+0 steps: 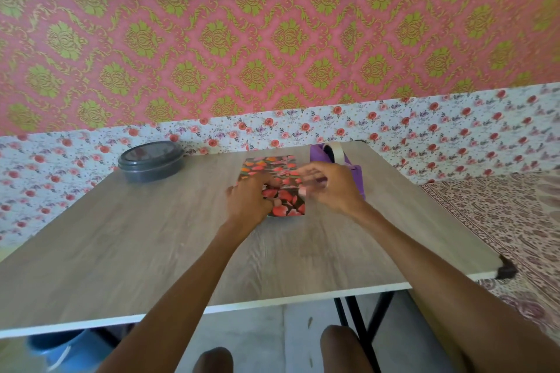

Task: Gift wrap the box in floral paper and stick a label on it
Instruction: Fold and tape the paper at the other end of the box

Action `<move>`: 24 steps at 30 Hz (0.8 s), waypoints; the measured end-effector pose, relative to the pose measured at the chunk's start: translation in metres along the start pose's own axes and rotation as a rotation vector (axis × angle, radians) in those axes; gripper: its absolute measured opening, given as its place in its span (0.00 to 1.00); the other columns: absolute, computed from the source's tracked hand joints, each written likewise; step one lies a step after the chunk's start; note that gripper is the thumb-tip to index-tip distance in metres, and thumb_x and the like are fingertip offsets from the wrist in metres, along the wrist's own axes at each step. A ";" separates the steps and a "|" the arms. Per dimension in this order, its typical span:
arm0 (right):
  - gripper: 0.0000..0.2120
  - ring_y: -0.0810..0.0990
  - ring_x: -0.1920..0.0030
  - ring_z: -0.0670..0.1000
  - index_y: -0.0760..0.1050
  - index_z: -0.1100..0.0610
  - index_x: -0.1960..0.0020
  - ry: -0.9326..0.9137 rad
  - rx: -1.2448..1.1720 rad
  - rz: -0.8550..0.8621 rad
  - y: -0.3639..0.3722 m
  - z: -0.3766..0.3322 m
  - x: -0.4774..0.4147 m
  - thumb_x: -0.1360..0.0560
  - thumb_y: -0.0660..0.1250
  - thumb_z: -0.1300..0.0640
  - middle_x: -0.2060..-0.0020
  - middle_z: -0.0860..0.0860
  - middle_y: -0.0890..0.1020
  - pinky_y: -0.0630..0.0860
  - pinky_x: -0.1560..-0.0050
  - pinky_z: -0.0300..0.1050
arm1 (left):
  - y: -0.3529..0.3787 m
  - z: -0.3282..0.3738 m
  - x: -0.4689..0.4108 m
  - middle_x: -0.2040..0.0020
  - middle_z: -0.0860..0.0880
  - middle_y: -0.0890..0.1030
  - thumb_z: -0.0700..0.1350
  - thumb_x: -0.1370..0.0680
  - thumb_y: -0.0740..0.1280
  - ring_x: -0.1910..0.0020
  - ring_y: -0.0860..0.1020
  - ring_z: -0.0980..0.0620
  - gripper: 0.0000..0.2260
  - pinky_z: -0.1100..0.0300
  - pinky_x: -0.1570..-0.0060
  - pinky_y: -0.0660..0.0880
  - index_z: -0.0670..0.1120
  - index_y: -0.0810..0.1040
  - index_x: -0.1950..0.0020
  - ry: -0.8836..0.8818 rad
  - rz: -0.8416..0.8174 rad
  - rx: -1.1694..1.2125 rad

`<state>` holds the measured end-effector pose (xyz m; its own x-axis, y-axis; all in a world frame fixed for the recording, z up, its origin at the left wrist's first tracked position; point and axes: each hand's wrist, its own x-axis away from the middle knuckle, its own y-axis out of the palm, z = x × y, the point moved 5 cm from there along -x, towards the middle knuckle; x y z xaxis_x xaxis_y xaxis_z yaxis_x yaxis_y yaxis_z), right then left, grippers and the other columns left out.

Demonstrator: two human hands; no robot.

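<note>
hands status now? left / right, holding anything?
Left hand: fingers curled, pressing on the wrapped box, not lifting it.
Right hand: blurred over the box, fingers spread; cannot tell whether it holds anything.

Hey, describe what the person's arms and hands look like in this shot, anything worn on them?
Both arms are bare from the bottom edge of the picture to the fingers: no sleeves, gloves, watch or bracelets show. The left hand and right hand are motion-blurred, so rings or nail polish cannot be made out.
</note>
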<state>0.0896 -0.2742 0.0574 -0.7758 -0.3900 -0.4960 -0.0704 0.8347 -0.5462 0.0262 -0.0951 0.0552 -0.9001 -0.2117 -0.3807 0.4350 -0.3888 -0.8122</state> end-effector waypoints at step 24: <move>0.05 0.76 0.60 0.51 0.74 0.57 0.51 1.109 -0.354 -0.021 -0.056 0.073 -0.016 0.23 0.69 0.57 0.60 0.53 0.77 0.76 0.59 0.45 | 0.024 0.024 -0.017 0.55 0.47 0.81 0.41 0.28 0.72 0.58 0.77 0.49 0.08 0.61 0.65 0.70 0.44 0.79 0.51 0.161 -0.168 -0.181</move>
<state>0.1515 -0.3432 0.0468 -0.8829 0.0030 0.4695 -0.1249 0.9624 -0.2410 0.0527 -0.1227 0.0527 -0.9578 -0.0076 -0.2874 0.2809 -0.2375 -0.9299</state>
